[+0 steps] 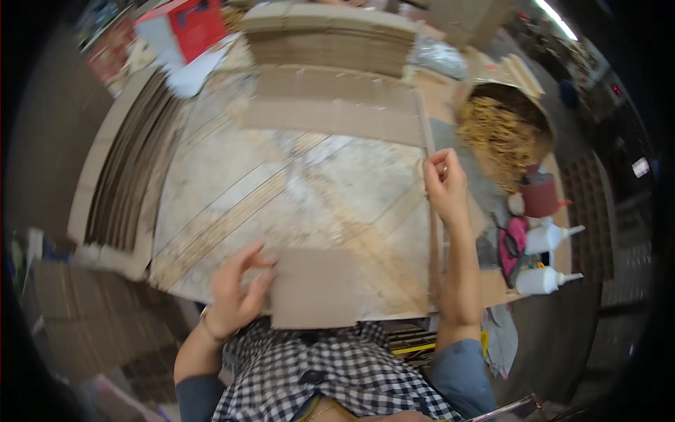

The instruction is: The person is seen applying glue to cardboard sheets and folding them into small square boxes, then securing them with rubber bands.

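My left hand (240, 292) is beside the left edge of a small rectangular cardboard piece (314, 288). Its fingers are spread, with the thumb and fingertips close to that edge. The cardboard lies at the near edge of the worktable (239, 172), slightly overhanging it. At the table's right border, my right hand (448, 186) has its fingers curled together in a pinch. What they hold, if anything, cannot be made out. Across the far part of the table lies a wide flat cardboard sheet (330, 102).
Stacked cardboard stands at the back (327, 42), and upright cardboard sheets (130, 162) line the left. On the right are a container of tan rubber-band-like loops (499, 133), a dark red roll (540, 195), a pink-and-black item (513, 243) and two white nozzle bottles (538, 280). A red-and-white box (186, 32) sits back left.
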`<state>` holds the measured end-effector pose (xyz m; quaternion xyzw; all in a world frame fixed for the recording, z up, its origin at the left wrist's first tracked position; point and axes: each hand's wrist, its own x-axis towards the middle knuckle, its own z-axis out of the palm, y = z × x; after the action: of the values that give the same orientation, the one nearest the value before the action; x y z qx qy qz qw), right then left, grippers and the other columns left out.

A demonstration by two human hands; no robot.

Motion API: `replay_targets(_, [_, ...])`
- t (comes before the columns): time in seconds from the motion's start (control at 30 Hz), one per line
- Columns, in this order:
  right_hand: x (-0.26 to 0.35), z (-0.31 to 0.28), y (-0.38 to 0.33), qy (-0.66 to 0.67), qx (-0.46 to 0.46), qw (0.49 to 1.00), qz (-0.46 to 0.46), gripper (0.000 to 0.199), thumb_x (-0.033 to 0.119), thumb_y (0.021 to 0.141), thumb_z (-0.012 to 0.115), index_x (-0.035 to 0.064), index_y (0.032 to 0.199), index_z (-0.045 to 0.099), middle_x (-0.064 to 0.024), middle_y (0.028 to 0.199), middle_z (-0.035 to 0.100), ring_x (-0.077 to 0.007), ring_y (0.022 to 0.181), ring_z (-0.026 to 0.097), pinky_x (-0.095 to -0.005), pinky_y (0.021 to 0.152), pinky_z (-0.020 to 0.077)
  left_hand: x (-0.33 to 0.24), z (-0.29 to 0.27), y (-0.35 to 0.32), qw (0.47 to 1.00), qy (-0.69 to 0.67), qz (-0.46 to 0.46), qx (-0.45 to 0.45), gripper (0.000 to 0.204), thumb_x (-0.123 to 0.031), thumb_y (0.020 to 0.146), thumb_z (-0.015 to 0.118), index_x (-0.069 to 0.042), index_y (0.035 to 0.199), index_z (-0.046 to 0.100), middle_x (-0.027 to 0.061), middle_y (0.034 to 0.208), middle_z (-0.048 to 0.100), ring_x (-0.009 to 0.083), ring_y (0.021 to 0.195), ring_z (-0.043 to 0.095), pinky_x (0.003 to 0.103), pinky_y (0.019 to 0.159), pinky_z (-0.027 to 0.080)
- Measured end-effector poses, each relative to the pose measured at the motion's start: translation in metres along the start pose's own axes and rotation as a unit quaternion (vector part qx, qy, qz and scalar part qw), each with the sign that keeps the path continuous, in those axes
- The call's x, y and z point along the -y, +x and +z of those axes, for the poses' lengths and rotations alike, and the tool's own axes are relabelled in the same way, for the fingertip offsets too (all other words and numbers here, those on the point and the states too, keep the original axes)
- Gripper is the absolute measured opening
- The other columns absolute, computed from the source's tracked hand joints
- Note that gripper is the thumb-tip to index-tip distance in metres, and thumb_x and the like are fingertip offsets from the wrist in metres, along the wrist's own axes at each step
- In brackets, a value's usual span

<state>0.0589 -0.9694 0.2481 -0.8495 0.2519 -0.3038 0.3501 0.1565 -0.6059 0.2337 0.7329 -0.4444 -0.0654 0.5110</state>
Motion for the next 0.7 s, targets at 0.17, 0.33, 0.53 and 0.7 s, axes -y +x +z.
replay_targets(0.17, [0.123, 0.066, -0.073, 0.142, 0.251, 0.936, -0.203, 0.015, 0.005, 0.084, 0.058, 0.0046, 0.098, 0.051, -0.0108, 0.064, 0.057, -0.0257, 0.053, 0.057, -0.0333, 0.05, 0.0432, -0.022, -0.003, 0.027, 0.999, -0.039, 0.0, -0.019, 0.046, -0.004, 0.078, 0.06, 0.001, 0.123, 0.049, 0.0106, 0.084, 0.065, 0.0181, 0.076, 0.062, 0.03, 0.069, 0.047])
replay_targets(0.33, [0.154, 0.081, -0.08, 0.181, 0.387, 0.891, -0.154, 0.022, 0.005, 0.084, 0.06, 0.0042, 0.103, 0.05, -0.0079, 0.064, 0.054, -0.0246, 0.055, 0.054, -0.0339, 0.051, 0.0415, -0.016, -0.013, 0.028, 0.999, -0.011, -0.027, 0.026, 0.022, -0.007, 0.078, 0.063, 0.001, 0.098, 0.062, 0.0117, 0.084, 0.065, 0.0218, 0.078, 0.065, 0.031, 0.072, 0.05])
replay_targets(0.53, [0.149, 0.085, -0.091, 0.213, 0.367, 0.901, -0.092, 0.029, 0.002, 0.08, 0.061, 0.0045, 0.108, 0.052, -0.0062, 0.062, 0.051, -0.0185, 0.053, 0.053, -0.031, 0.05, 0.0408, 0.001, 0.005, 0.022, 0.982, -0.164, -0.057, -0.073, 0.007, -0.001, 0.079, 0.059, 0.001, 0.085, 0.059, 0.0092, 0.083, 0.064, 0.0161, 0.074, 0.062, 0.028, 0.066, 0.05])
replay_targets(0.7, [0.155, 0.083, -0.096, 0.068, 0.213, 0.962, -0.156, 0.024, 0.0, 0.077, 0.061, 0.0052, 0.1, 0.057, -0.0084, 0.067, 0.057, -0.0208, 0.056, 0.059, -0.0317, 0.049, 0.0453, 0.0, 0.003, 0.019, 0.965, -0.242, -0.069, -0.07, 0.005, 0.003, 0.08, 0.057, -0.001, 0.081, 0.054, 0.0042, 0.082, 0.059, 0.0078, 0.071, 0.055, 0.022, 0.063, 0.046])
